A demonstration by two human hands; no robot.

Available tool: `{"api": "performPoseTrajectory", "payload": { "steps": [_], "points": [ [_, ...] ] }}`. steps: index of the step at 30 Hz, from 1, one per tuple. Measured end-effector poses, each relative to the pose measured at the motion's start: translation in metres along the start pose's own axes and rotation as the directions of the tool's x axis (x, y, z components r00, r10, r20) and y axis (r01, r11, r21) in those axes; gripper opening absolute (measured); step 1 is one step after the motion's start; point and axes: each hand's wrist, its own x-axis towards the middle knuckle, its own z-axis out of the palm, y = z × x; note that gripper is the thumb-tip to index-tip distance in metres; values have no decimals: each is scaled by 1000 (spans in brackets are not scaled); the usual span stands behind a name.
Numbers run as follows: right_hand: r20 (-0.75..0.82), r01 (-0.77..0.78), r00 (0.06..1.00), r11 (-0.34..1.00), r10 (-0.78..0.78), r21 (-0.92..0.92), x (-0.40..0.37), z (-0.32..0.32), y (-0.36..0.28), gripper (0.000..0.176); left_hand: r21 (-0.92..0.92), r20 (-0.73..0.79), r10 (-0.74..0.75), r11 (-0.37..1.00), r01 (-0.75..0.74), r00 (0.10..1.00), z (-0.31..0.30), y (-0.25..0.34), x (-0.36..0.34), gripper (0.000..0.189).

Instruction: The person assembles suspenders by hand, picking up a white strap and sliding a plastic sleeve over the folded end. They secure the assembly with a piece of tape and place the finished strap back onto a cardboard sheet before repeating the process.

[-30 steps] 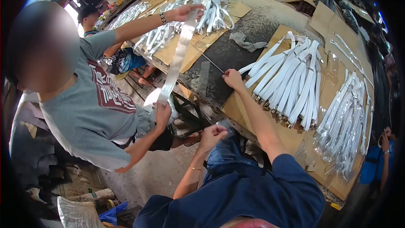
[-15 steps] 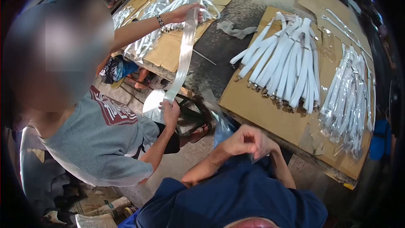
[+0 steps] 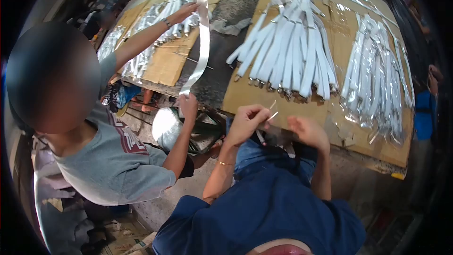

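Note:
My left hand point(image 3: 246, 123) is closed in a pinch in front of the cardboard's near edge. Thin pale strip ends point(image 3: 273, 109) stick out past its fingertips; their kind is not clear. Just to the right, my right hand point(image 3: 310, 133) is apart from it, slightly blurred, with fingers stretched toward the left hand. Below and between the hands, something small, pale and dark hangs over my lap, too blurred to name. Beyond them, a fan of white straps point(image 3: 295, 49) with metal clips lies on a cardboard sheet point(image 3: 245, 95).
Straps in clear plastic point(image 3: 370, 78) lie at the right of the table. At the left, a person in a grey shirt point(image 3: 122, 160) holds a long shiny band point(image 3: 204, 42) upright. More white straps point(image 3: 172, 16) lie on cardboard behind. A round whitish object point(image 3: 166, 127) stands below.
My hands have moved apart, and pale strip ends now show at my left fingertips. The view has shifted. The person at the left still stretches the band.

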Motion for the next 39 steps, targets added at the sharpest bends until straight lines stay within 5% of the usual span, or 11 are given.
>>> {"api": "performPoseTrajectory", "payload": {
  "steps": [3,5,12,14,18,21,25,28,30,34,39],
  "points": [
    [-172,104,980,994,-96,38,14,-11,-4,25,138,-55,-10,990,17,998,-8,-14,1,15],
    [-22,89,996,886,-89,454,21,-15,-54,28,100,-50,-28,994,32,998,-7,-19,2,15],
    [-98,23,995,884,25,466,35,18,-68,18,400,-100,-117,904,147,988,-8,-23,-2,14],
    [-134,37,990,877,32,478,33,23,-66,12,-2,-190,13,1000,-14,982,-2,-30,0,11],
    [-111,-49,989,918,100,394,28,30,-64,11,187,-107,79,981,-58,991,-12,-46,4,7],
    [-105,-58,989,938,100,343,26,37,-54,13,123,-154,20,992,-1,988,-11,-53,3,7],
    [-157,59,987,855,27,515,20,51,-36,14,91,-209,-2,996,21,978,-17,-66,2,9],
    [-191,32,978,844,84,535,17,56,-31,13,-12,-230,-15,1000,13,973,-13,-74,2,11],
    [-216,18,969,838,119,545,17,60,-29,11,-303,-229,-24,952,-47,973,-5,-73,1,18],
    [-194,11,971,788,137,615,21,69,-18,12,-383,-147,-146,920,80,978,-15,-95,2,23],
    [-119,10,990,821,71,571,30,64,-10,12,-439,-166,-84,898,3,983,-22,-105,4,23]
  ]
}}
